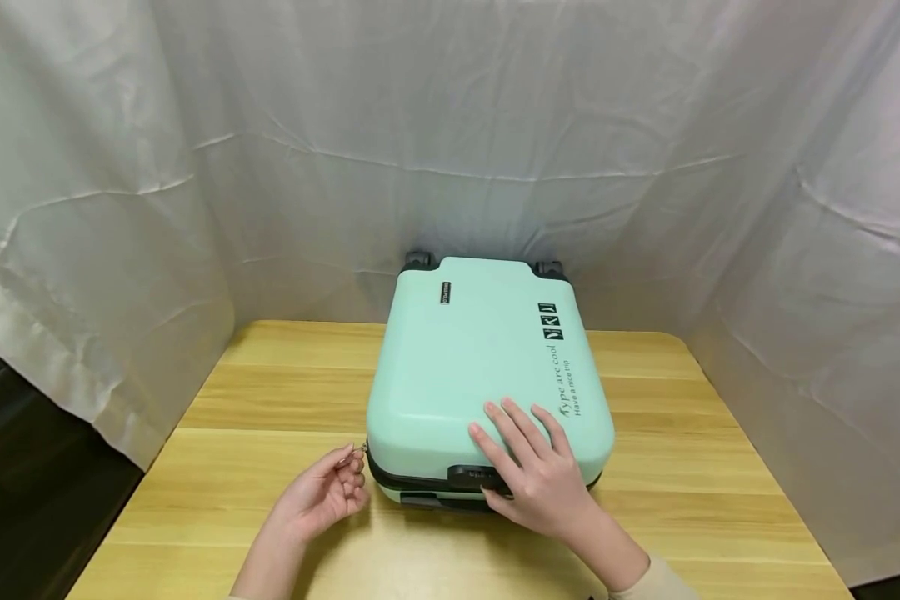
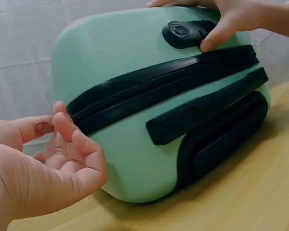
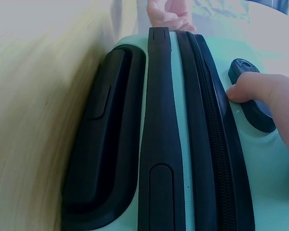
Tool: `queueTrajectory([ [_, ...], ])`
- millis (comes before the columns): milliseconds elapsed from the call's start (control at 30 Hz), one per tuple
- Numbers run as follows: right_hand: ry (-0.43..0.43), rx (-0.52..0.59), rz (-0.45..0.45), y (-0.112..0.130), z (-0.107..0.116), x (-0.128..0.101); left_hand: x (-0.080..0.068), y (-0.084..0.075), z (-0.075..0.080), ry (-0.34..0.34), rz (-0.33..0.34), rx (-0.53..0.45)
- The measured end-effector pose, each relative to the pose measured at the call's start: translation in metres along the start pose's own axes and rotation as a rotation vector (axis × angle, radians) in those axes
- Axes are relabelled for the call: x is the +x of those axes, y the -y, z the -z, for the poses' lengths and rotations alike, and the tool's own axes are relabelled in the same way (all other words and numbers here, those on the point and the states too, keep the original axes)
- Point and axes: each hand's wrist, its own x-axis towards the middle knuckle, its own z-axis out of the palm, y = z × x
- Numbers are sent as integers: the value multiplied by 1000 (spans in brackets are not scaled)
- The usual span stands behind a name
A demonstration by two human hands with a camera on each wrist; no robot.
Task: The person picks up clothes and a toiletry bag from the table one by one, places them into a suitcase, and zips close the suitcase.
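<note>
A mint-green hard-shell suitcase [image 1: 480, 358] lies flat on the wooden table, its wheels at the far end. At its near left corner my left hand [image 1: 322, 493] pinches a small metal zipper pull [image 2: 42, 126] between thumb and fingers. The black zipper [image 2: 130, 91] runs around the side facing me. My right hand [image 1: 536, 475] rests with spread fingers on the lid near the front edge. Its thumb [image 3: 243, 89] touches the black combination lock [image 3: 250, 96]. Below the zipper sits a black carry handle [image 3: 160, 120], beside the dark recessed telescopic handle [image 3: 103, 134].
The wooden table [image 1: 285, 400] extends on both sides of the suitcase. Grey-white curtains [image 1: 450, 125] hang behind it and at both sides. Two black wheels [image 1: 418, 260] stick out at the far end, close to the back curtain.
</note>
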Motion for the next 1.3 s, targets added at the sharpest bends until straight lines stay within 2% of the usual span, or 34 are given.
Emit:
queueTrajectory([
  [133,-11,8,7,-2,1,1,0,-6,-1,21,-1,5],
  [300,-28,21,18,-6,0,3,1,-13,-3,63,33,-122],
  [500,-42,15,39,-5,-2,3,-1,-14,-6,54,84,-269],
  [667,-47,12,38,-5,-2,3,-1,-11,-7,41,83,-350],
  [1167,-37,-11,52,3,0,2,-2,-4,-3,11,95,-402],
  [1233,-30,-8,48,4,1,1,-2,-4,-2,8,94,-389],
  [1300,-20,-2,37,4,1,1,-3,-5,-2,9,81,-334],
])
